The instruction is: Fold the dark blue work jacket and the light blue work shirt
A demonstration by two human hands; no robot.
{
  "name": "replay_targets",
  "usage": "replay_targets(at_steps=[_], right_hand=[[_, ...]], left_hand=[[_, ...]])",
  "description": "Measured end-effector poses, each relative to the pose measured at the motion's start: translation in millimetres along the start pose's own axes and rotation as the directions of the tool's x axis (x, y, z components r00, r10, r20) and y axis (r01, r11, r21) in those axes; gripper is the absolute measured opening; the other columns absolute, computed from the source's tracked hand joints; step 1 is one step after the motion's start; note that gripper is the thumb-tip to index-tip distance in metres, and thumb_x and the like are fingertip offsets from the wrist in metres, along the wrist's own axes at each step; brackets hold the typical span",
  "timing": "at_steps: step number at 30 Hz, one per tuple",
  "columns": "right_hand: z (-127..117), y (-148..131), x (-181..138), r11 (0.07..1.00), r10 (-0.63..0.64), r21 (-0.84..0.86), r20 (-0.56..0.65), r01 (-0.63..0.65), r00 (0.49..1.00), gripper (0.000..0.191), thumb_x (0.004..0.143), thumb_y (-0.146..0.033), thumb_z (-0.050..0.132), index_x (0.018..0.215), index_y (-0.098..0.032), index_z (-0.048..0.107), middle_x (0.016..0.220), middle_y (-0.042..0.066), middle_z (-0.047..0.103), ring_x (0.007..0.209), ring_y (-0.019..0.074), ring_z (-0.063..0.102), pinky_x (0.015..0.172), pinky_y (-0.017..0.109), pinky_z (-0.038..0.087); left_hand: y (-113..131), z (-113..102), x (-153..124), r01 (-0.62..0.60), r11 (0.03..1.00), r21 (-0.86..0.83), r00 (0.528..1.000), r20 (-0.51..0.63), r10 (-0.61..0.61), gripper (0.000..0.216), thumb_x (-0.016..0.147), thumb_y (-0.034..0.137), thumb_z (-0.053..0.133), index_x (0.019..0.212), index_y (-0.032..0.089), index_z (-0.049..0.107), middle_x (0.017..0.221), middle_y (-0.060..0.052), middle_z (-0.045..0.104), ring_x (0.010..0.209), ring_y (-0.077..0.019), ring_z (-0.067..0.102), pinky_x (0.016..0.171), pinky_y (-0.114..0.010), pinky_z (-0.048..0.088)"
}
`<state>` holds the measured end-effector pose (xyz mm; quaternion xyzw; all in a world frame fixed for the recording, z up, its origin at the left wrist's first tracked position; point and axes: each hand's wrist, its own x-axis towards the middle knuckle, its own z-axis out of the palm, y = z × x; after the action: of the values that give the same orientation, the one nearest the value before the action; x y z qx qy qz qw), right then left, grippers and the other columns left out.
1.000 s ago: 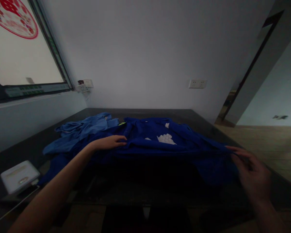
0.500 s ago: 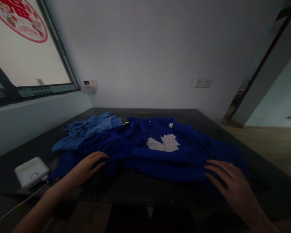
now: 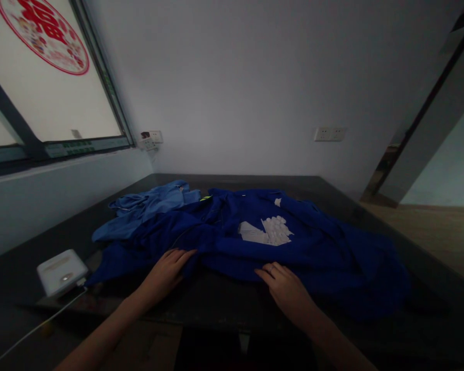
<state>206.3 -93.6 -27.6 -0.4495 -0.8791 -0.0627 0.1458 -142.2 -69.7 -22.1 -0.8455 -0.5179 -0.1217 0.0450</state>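
A dark blue jacket-like garment (image 3: 224,245) lies spread and wrinkled across the dark table, with a white print on its middle. At its near edge, left of centre, my left hand (image 3: 168,273) has its fingers bent over the cloth, thumb low and partly hidden. My right hand (image 3: 284,288) pinches the near hem below the print, a ring on one finger. Both hands touch the same garment, some way apart. Behind its left part is a lighter blue piece of clothing (image 3: 154,201), bunched up.
A white box-shaped device (image 3: 62,270) with a white cable (image 3: 34,327) stands at the table's left near corner. The dark table (image 3: 255,181) meets a plain wall with sockets (image 3: 330,134). A window (image 3: 73,103) is on the left.
My right hand has moved left from the garment's right part to the near hem by the middle, its fingers closing. My left hand has shifted slightly right. The view has turned a little left.
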Motion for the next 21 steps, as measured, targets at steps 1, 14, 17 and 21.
replay_targets(at_steps=[1,14,17,21], right_hand=[[-3,1,1,1.0,0.005,-0.003,0.013,-0.005,1.0,0.046,0.077,0.004,0.044,0.114,-0.018,0.062,0.111,0.01,0.066,0.102,0.0239,0.061,0.087,0.038,0.05],[-76,31,-51,0.948,0.154,0.319,-0.479,0.008,0.864,0.024,0.081,-0.016,0.041,0.066,-0.023,0.057,0.066,0.002,0.064,0.067,0.0181,0.065,0.068,0.029,0.054],[-80,46,-69,0.955,0.215,0.294,-0.558,-0.051,0.801,0.022,0.08,-0.019,0.045,0.069,-0.024,0.063,0.07,0.002,0.068,0.07,0.0205,0.068,0.069,0.03,0.055],[-75,59,-80,0.937,0.248,0.333,-0.419,-0.107,0.873,0.024,0.082,-0.023,0.045,0.068,-0.025,0.064,0.075,0.003,0.07,0.072,0.0217,0.068,0.064,0.029,0.056]], left_hand=[[-1,-2,3,0.02,1.0,0.002,1.0,-0.006,-0.02,0.073,0.064,0.0,0.047,0.133,0.024,0.045,0.122,-0.008,0.061,0.114,-0.0245,0.055,0.101,-0.042,0.041],[-31,-55,-9,0.223,0.966,0.132,0.919,-0.36,-0.163,0.031,0.069,0.015,0.048,0.096,0.021,0.06,0.104,-0.009,0.065,0.105,-0.03,0.056,0.097,-0.045,0.037],[-45,-64,-14,0.3,0.949,0.097,0.891,-0.385,-0.242,0.031,0.069,0.014,0.044,0.096,0.02,0.059,0.108,-0.009,0.063,0.107,-0.03,0.053,0.096,-0.045,0.039],[-63,-75,-26,0.357,0.933,-0.052,0.852,-0.393,-0.347,0.029,0.069,0.013,0.041,0.09,0.023,0.058,0.104,-0.005,0.062,0.105,-0.0255,0.056,0.097,-0.04,0.041]])
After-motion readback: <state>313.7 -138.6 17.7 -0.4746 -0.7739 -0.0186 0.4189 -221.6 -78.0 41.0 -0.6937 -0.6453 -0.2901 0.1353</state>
